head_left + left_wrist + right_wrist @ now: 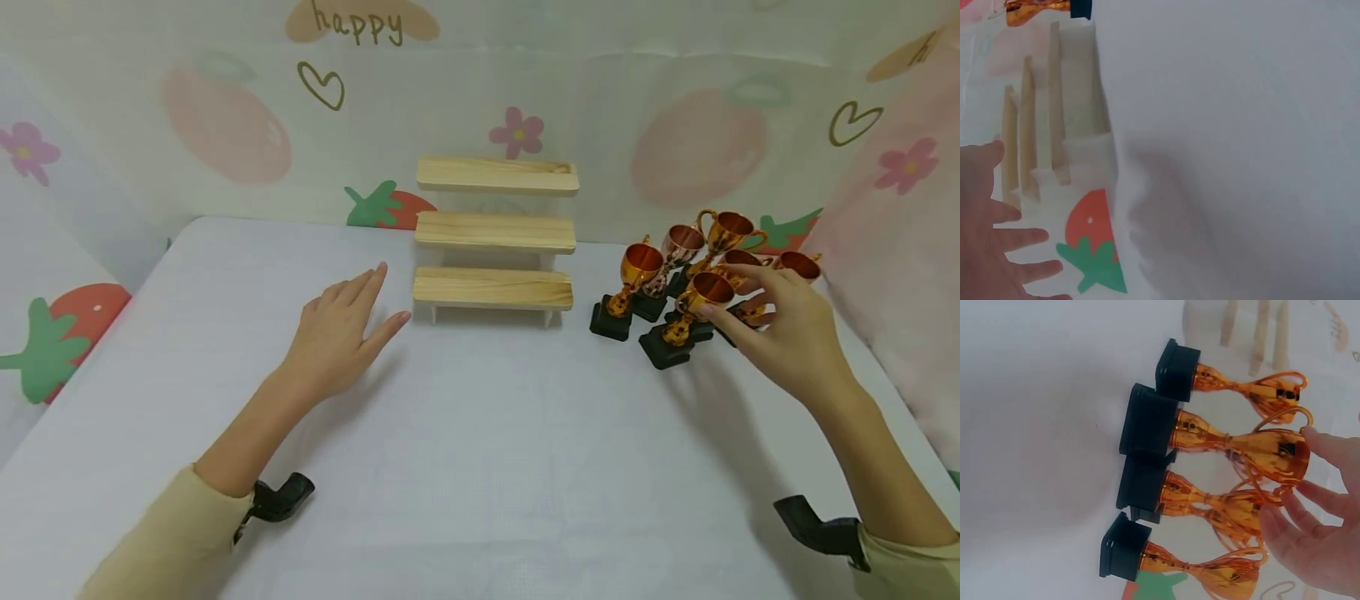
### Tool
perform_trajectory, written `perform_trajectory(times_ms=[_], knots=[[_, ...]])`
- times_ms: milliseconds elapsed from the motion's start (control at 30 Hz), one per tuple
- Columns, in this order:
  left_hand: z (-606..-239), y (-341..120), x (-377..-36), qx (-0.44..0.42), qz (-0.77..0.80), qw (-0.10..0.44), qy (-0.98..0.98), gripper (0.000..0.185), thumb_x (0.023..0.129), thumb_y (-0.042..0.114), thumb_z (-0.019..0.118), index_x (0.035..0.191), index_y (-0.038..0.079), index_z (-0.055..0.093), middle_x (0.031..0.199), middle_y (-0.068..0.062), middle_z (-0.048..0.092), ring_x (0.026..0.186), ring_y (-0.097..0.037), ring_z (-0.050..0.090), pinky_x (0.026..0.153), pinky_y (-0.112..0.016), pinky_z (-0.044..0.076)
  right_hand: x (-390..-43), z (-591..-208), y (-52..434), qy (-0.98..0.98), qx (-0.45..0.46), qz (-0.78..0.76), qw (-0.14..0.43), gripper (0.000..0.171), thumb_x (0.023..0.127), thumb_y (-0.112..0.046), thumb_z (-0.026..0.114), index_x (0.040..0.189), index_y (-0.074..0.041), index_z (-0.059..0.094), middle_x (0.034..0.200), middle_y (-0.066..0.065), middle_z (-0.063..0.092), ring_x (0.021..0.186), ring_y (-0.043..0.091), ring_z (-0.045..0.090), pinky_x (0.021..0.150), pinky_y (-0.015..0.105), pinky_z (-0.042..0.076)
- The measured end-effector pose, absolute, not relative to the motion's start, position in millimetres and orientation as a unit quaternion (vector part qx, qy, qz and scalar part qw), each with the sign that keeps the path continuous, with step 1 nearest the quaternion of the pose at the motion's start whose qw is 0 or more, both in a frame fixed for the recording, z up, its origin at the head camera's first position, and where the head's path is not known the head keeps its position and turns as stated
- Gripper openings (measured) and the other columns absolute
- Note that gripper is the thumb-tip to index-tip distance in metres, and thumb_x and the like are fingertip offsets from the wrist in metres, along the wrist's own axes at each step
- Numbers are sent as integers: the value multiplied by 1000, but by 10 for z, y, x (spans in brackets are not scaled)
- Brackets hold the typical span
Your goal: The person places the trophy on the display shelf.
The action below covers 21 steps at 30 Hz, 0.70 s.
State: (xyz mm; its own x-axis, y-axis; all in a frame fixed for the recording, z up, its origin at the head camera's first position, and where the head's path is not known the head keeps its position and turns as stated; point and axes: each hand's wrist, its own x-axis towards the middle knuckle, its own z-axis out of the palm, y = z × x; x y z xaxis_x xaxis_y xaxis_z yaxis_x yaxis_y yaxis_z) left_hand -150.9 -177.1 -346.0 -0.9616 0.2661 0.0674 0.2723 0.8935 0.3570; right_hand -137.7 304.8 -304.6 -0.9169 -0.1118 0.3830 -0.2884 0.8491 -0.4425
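Observation:
Several small gold trophies on black bases stand clustered at the right of the white table. My right hand reaches into the cluster with spread, nearly straight fingers. Its fingertips touch the cup of the front trophy. In the right wrist view the right hand lies against that trophy's cup, thumb by the handle, not closed round it. My left hand rests open on the table, just left of a three-step wooden shelf. The left wrist view shows the left hand with spread fingers near the shelf.
A printed backdrop with strawberries, flowers and hearts walls in the table at the back and both sides. The shelf steps bear nothing. Black wrist mounts sit on both forearms near the table's front.

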Motion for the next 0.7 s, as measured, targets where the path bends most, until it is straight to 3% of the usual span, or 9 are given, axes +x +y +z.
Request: perform_trajectory(times_ms=[300,533,600,700], knots=[[-3533,-1689,-1624,-128,-335,-3,-934,69,115,40,43,165,-2,24,160,-28,43,148,-49,39,123,-64,32,-1412,-3069,3058,-950,94,256,149,56,91,-16,85,139,3,62,115,27,61,87,50,70,63,-1,34],[-3607,-1596,-1734,-105,-432,14,-896,59,114,28,48,160,-6,35,150,-29,55,133,-50,57,114,-59,46,-1420,-3077,3061,-951,84,266,132,60,91,-15,85,142,3,60,122,28,59,93,49,69,62,0,36],[-3621,-1566,-1756,-93,-450,17,-888,56,114,26,48,159,-6,38,147,-28,58,131,-49,59,113,-58,48,-1419,-3083,3060,-952,80,268,129,59,92,-16,85,142,2,60,125,28,58,91,40,69,62,0,36],[-3634,-1535,-1782,-69,-472,21,-878,53,113,24,48,157,-5,43,144,-27,61,127,-47,61,109,-57,51,-1415,-3070,3055,-951,74,271,127,58,92,-17,86,141,3,61,124,27,58,84,9,64,63,0,38]])
